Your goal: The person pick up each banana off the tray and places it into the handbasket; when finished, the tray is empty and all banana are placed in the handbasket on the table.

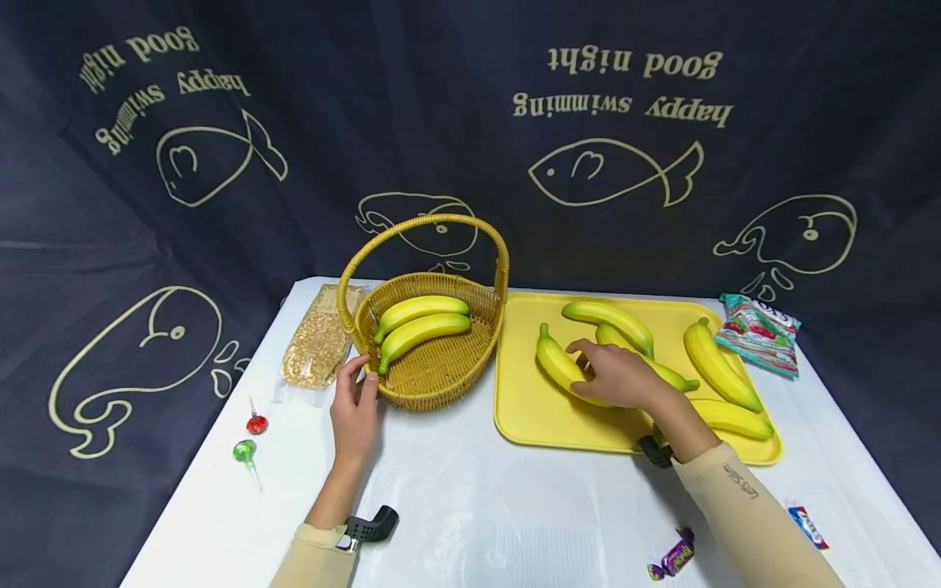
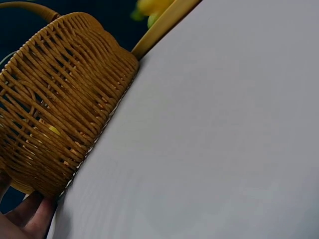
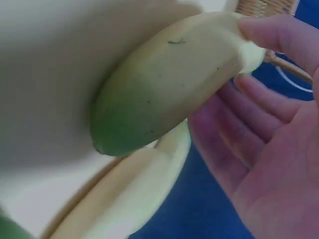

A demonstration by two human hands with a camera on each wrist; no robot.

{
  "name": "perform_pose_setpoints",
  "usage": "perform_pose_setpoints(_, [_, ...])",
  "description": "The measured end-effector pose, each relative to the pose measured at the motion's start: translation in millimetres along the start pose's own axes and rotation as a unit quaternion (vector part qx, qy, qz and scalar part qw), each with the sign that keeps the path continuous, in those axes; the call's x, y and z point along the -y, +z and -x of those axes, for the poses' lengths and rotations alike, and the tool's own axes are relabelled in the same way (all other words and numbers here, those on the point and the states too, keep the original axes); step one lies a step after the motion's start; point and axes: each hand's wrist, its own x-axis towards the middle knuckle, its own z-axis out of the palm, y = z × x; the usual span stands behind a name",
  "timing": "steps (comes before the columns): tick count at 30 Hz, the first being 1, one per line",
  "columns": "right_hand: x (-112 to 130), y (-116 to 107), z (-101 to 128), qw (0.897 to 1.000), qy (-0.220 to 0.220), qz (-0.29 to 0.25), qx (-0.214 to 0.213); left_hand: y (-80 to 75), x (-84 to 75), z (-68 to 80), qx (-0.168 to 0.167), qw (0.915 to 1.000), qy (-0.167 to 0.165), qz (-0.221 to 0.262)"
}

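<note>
Right grip point(image 1: 613, 377) curled over the banana point(image 1: 562, 366) at centre frame, fingers point(image 3: 279, 37) wrapped round it on the yellow tray point(image 1: 529, 408). Left grip point(image 1: 355, 404) relaxed, fingertips touching the basket point(image 1: 434, 380) wall at left of centre. Could slip, since the hold sits near one end and the skin looks smooth. Could also knock the neighbouring banana point(image 1: 647, 359) just behind. Long axis running upper left to lower right, stem end toward the basket.

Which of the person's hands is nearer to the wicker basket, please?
Left. The left hand touches the wicker basket at its near-left wall. The right hand lies apart from it, over on the yellow tray, fingers on a banana.
</note>
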Motion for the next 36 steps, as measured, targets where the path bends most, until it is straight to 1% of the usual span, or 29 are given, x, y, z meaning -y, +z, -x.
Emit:
perform_pose_setpoints(5, [19,-14,-3,0.996,-0.081,-0.035,-0.017,-0.5,0.6,-0.7,-0.001,1.0,-0.004,0.004])
perform_pose_setpoints(9, [41,-28,-10,0.991,-0.129,-0.043,-0.02,0.3,-0.2,-1.2,0.002,0.9999,-0.005,0.009])
perform_pose_setpoints(14, [71,-42,-25,0.987,-0.158,-0.024,-0.01,0.7,-1.2,-0.6,-0.001,1.0,-0.006,0.007])
perform_pose_setpoints(17, [88,-48,-37,0.985,-0.172,-0.011,-0.012,0.5,-1.7,-0.5,0.0,1.0,0.0,0.005])
perform_pose_setpoints(20, [104,-52,-52,0.982,-0.186,0.003,-0.018,-0.3,-0.1,-1.1,0.002,1.0,0.001,0.003])
perform_pose_setpoints(22, [115,-53,-62,0.98,-0.195,0.02,-0.012,-0.8,4.6,-2.0,0.002,1.0,-0.001,0.003])
perform_pose_setpoints(25, [132,-52,-79,0.977,-0.206,0.053,0.018,-1.3,18.3,-4.7,-0.007,0.9999,-0.008,0.005])
perform_pose_setpoints(28, [146,-49,-95,0.974,-0.204,0.084,0.059,-0.8,32.4,-7.2,-0.008,0.9999,-0.013,0.008])
perform_pose_setpoints(32, [163,-41,-116,0.968,-0.185,0.116,0.12,0.6,38.3,-8.2,-0.006,0.9999,-0.006,0.006])
perform_pose_setpoints(36, [181,-32,-133,0.957,-0.163,0.14,0.192,1.3,38.6,-8.5,-0.01,0.9999,-0.004,0.006])
